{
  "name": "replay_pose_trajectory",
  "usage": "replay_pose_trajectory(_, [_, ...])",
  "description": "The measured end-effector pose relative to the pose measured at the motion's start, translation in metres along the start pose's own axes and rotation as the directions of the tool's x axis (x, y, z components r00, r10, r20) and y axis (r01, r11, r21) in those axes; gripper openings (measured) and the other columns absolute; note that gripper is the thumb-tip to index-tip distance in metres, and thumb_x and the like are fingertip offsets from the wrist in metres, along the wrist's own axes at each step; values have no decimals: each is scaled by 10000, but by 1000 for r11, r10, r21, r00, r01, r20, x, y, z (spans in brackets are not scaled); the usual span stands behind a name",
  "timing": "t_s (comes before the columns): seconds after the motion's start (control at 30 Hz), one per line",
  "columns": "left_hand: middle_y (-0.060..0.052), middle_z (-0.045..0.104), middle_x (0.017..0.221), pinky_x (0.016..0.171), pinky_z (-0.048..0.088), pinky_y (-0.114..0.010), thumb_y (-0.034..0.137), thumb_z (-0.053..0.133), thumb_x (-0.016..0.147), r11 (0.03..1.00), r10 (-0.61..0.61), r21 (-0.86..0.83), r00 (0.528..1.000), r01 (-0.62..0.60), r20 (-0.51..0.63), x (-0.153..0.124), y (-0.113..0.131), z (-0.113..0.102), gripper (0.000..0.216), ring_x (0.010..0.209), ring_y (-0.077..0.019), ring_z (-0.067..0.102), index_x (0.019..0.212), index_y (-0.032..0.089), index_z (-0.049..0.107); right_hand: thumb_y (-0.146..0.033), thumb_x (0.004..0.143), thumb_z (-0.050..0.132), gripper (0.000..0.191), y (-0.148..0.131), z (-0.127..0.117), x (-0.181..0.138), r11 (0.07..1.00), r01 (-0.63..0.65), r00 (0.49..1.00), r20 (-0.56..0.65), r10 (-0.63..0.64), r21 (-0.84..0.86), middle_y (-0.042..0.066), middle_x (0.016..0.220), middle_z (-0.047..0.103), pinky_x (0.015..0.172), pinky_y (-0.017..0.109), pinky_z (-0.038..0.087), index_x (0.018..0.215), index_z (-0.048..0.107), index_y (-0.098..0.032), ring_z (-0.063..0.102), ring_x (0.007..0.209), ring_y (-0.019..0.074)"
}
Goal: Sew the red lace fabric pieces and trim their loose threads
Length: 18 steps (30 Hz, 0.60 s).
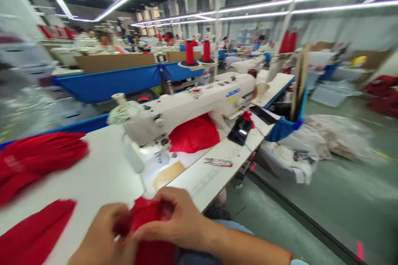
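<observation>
Low in the head view, my left hand (104, 234) and my right hand (178, 217) both pinch a piece of red fabric (149, 215) between them at the table's near edge. Both hands are somewhat blurred, and the lower part of the fabric runs out of the frame. Just beyond them stands a white sewing machine (199, 99), with a lit needle area on its left end. Another red cloth (195, 134) lies bunched under the machine's arm. To the left, a red fabric pile (40, 157) and a flat red piece (37, 234) rest on the white table (102, 174).
Thread snips (218, 162) lie on the table's front strip. Farther right are a black phone (241, 130) and a dark flat device (263, 114). Two red thread cones (189, 53) stand behind the machine. Bags and a bin of cloth (289, 157) sit on the floor at right.
</observation>
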<state>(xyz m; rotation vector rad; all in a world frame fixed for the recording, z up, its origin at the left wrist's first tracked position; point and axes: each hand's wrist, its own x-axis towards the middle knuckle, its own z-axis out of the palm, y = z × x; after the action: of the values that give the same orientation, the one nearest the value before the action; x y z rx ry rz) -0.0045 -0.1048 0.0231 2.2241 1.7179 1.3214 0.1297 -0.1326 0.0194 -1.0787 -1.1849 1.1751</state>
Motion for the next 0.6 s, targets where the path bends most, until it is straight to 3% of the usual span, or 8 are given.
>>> replay_pose_trajectory(0.07, [61, 480, 512, 454, 335, -216, 258, 513, 707, 989, 86, -128, 992, -74, 90, -4, 7, -10, 127, 442, -115, 469, 607, 230, 440, -510, 598, 813, 429, -5, 0, -10, 993, 91, 995, 41, -88, -81, -60, 663, 467, 519, 233, 305, 754, 557, -204, 373, 597, 95])
replay_pose_trajectory(0.2, [55, 386, 502, 480, 294, -220, 172, 475, 690, 965, -25, -256, 987, 65, 157, -4, 13, -12, 220, 463, -99, 387, 555, 219, 309, -292, 808, 585, 90, 2, -6, -13, 971, 176, 982, 102, -161, -163, -26, 716, 540, 559, 240, 368, 823, 570, -204, 446, 616, 111])
replay_pose_trajectory(0.33, [74, 458, 578, 509, 334, -215, 167, 539, 716, 905, -186, -341, 957, 256, 223, -9, 12, -10, 110, 501, -101, 433, 785, 230, 480, -211, 740, 579, 97, 9, -4, -14, 968, 166, 984, -36, -176, -190, -32, 675, 550, 475, 224, 368, 828, 539, -221, 461, 543, 107])
replay_pose_trajectory(0.43, [61, 552, 653, 560, 378, -233, 124, 543, 725, 891, -166, -365, 942, 271, 293, -13, 13, -13, 287, 554, -114, 499, 990, 233, 559, -174, 691, 572, 167, 6, -1, -16, 960, 200, 979, 8, -202, -198, -32, 701, 571, 487, 220, 415, 849, 552, -225, 493, 539, 106])
replay_pose_trajectory(0.53, [18, 657, 765, 633, 423, -257, 91, 533, 740, 900, -135, -351, 930, 260, 342, -12, 13, -15, 233, 654, -136, 577, 905, 226, 625, -201, 718, 580, 145, 4, -1, -16, 958, 188, 982, 28, -186, -216, -35, 685, 572, 471, 220, 411, 860, 568, -229, 502, 534, 112])
replay_pose_trajectory(0.6, [6, 666, 766, 649, 431, -266, 80, 535, 746, 916, -128, -317, 929, 245, 348, -11, 13, -15, 203, 681, -145, 587, 839, 218, 653, -232, 735, 582, 87, 5, -3, -14, 956, 168, 984, -19, -178, -242, -36, 644, 565, 451, 225, 398, 821, 570, -233, 495, 513, 118])
